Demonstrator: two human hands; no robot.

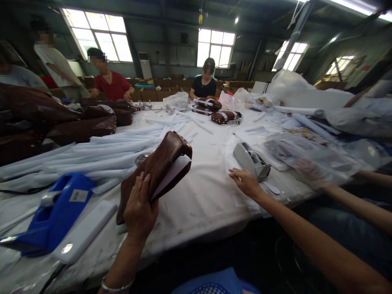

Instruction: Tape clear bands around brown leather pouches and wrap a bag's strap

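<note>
My left hand [141, 210] is closed around the side of a brown leather bag [162, 159], holding it tilted over the table. White paper shows inside the bag's opening, and metal studs line its upper end. My right hand [246, 181] is apart from the bag, fingers stretched out to the left at the edge of white sheets [229, 153]. I see nothing clearly held in it. Just behind that hand stands a grey tape dispenser [252, 161].
At left are a blue tape dispenser [65, 208], a long white device [87, 232] and many white rolls [101, 157]. Brown bags [82, 126] are piled behind them. A co-worker's hands handle a clear plastic bag [318, 155] at right. Other people sit across the table.
</note>
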